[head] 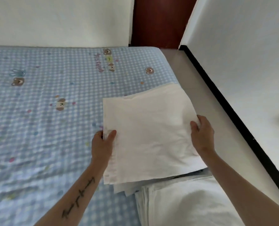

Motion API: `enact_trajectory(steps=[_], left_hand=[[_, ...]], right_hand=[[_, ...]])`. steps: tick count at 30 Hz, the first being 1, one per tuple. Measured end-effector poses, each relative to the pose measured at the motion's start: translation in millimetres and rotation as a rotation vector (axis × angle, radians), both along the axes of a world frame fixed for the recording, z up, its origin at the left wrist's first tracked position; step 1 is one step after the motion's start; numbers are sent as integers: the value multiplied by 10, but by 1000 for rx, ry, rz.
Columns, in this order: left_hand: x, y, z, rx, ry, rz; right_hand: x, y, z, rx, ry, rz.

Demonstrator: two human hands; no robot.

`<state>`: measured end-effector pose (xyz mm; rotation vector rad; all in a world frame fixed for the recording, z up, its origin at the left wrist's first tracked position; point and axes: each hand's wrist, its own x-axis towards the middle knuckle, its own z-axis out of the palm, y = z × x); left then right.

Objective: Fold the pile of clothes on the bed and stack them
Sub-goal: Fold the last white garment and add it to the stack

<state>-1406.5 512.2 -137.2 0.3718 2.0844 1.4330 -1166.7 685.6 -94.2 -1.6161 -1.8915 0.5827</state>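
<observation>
A bed [45, 88] in blue gingham printed with small bears fills the view, its right edge running beside a grey floor strip [192, 82] and a white wall with black skirting [230, 101]. At that right edge, toward the near corner, you hold a folded white garment [148, 128] over what looks like a stack of white folded pieces [127, 190], with more white cloth [184, 206] nearest you. Your left hand [102, 144] pinches the garment's left side, thumb on top and fingers curled beneath; your right hand [202, 134] grips its right side, fingers wrapped over the edge. To place it well, lower it level, square its edges with the layers below, and release both sides together so the fold holds.
</observation>
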Motion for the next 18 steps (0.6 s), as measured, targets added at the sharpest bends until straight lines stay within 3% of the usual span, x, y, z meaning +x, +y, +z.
enact_trajectory(steps=[5,7,11,15,18], left_hand=[[497,296,-808,-240,34,-188],[684,223,-1101,-302,109,-339],[785,182,-1405,-511,333,-445],[862,176,-1201,-704,374,-547],[1120,-152,-741,-791,571,-624]], right_hand=[[519,423,-858,-227,-207,21],[684,480,-1222,-354,-330,64],[733,580,-1628,-384,-503,88],[668,537,-1549,-422,-509,89],[743,239,-1006,-330,-484,127]])
